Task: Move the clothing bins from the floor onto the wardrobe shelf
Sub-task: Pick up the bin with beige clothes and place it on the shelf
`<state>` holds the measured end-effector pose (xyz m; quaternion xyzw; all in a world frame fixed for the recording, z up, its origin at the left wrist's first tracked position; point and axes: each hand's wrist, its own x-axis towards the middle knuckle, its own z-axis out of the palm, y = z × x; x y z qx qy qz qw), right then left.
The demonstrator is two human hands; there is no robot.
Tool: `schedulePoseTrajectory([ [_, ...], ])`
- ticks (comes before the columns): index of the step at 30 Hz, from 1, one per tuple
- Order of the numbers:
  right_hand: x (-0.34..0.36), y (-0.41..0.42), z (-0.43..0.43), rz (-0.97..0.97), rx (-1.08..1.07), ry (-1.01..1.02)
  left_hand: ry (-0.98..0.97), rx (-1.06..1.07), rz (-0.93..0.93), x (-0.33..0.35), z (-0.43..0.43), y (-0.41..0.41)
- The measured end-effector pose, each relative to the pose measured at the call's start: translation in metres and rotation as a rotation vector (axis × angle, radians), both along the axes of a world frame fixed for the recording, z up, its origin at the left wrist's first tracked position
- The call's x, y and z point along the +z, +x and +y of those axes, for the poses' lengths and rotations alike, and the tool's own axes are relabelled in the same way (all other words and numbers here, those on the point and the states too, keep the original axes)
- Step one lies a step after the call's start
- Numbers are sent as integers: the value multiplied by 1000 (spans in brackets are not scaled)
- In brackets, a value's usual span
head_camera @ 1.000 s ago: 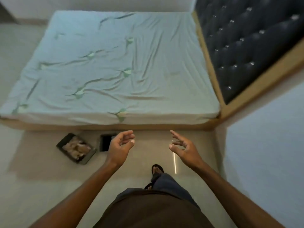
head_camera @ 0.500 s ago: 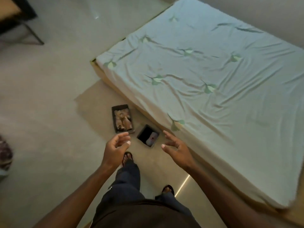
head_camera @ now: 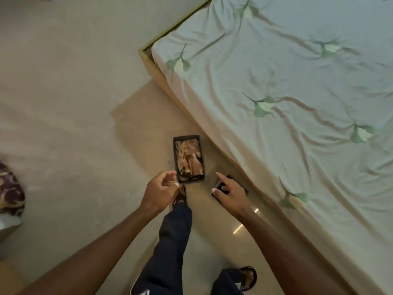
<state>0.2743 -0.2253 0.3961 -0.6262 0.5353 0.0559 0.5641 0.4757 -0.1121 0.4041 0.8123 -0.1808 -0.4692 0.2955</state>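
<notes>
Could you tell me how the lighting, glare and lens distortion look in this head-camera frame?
Head view: dim, warm light; bright glare streaks on the glossy floor; the bed edge bows from the wide-angle lens; the bin of clothes is soft but legible; both hands slightly blurred.

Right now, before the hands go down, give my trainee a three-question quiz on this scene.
1. True or false: the left hand is gripping the large bin.
2. What lies in the large bin? A) tan clothes B) shoes C) nothing
3. Which hand blocks the view of the small bin?

Key
1. False. Both hands are open and empty, with the bin on the floor.
2. A.
3. The right hand. The small bin sits beside the bed.
</notes>
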Motion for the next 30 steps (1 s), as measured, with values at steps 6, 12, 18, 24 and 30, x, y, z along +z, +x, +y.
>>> schedulePoseTrajectory([
  [6,-176,76,-41,145,21,68,223,-331,-81,-182,-65,73],
  [12,-371,105,-65,337,106,78,402,-399,-68,-373,-91,95],
  [18,-461,119,-66,385,212,64,457,-522,5,-460,-83,91],
  [24,-453,118,-70,397,271,-59,404,-526,-73,-449,-73,88],
  [30,-379,106,-60,311,349,-94,361,-426,-130,-370,-59,86],
])
